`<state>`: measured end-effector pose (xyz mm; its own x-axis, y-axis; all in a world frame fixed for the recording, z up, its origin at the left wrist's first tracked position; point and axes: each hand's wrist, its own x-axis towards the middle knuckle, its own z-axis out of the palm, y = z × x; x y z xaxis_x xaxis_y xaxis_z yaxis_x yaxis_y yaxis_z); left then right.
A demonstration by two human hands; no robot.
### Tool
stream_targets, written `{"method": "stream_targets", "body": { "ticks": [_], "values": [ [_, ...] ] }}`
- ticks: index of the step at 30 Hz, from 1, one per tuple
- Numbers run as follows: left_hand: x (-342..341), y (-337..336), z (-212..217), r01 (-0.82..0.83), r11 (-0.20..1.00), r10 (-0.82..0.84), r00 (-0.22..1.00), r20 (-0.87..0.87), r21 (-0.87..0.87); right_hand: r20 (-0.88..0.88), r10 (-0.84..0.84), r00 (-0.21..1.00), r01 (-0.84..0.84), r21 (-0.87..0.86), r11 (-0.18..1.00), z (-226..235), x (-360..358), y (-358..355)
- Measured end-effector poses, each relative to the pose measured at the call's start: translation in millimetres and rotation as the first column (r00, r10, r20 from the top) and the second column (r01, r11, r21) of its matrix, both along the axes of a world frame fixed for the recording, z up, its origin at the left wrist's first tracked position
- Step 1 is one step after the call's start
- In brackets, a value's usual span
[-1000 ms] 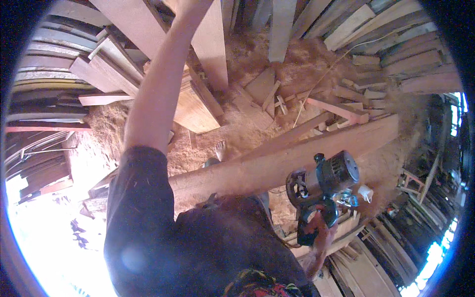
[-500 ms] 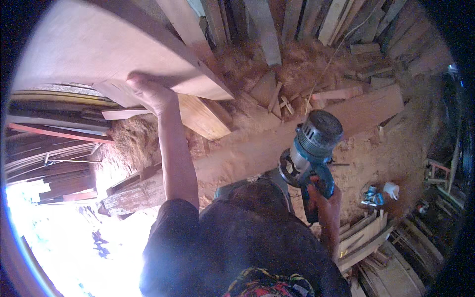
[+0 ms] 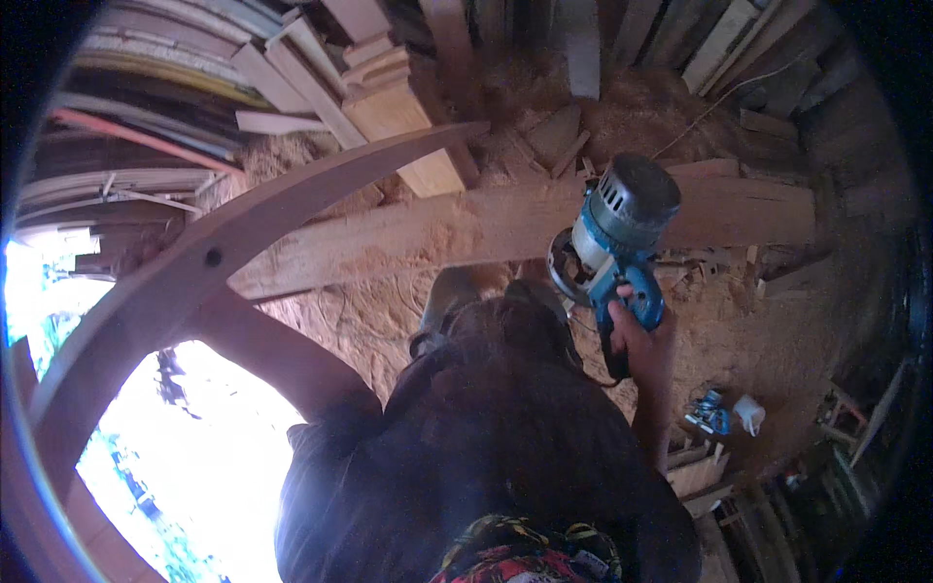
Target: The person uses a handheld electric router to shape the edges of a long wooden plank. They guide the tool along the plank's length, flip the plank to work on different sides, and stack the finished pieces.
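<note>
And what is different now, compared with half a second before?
The wooden board has swung from upper left down toward lower left; the left forearm came down too. The right hand still holds the blue power tool. The long plank stayed.

Loose, dark charcoal-brown cloth shirt (image 3: 486, 428) on this person, plain front, soft creases, glare washing its left shoulder. Short left sleeve (image 3: 335, 428), same dark cloth; left forearm (image 3: 282, 355) bare past it. Right forearm (image 3: 656, 408) bare too; right sleeve edge too dim for me to call from here. Red, yellow, green and black patterned cloth (image 3: 530, 554) bunched toward the neck, folds visible. Dull grey trouser legs (image 3: 450, 294), fabric detail unclear.
</note>
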<state>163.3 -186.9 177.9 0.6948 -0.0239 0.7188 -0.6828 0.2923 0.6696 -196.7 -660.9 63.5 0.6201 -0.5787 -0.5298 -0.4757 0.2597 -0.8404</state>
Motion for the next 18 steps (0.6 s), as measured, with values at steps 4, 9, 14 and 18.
{"method": "stream_targets", "body": {
  "ticks": [4, 9, 14, 18],
  "values": [
    [-80, 124, -47, 0.199, 0.978, -0.203, 0.977, -0.067, -0.054, 0.022, 0.08, 0.997, -0.08, 0.009, 0.997, 8, 5, -7],
    [-172, 192, -156, 0.07, 0.916, -0.14, 0.978, -0.153, -0.394, -0.022, 0.085, 0.996, -0.084, 0.044, 0.996, 28, 22, 3],
    [-209, 237, -256, 0.012, 0.753, -0.145, 0.978, -0.148, -0.657, -0.021, 0.072, 0.997, -0.071, 0.038, 0.997, 37, 28, 15],
    [-250, 267, -349, -0.244, 0.421, -0.216, 0.909, -0.357, -0.874, -0.015, 0.028, 0.999, -0.027, 0.037, 0.999, 32, 35, 25]
  ]
}}
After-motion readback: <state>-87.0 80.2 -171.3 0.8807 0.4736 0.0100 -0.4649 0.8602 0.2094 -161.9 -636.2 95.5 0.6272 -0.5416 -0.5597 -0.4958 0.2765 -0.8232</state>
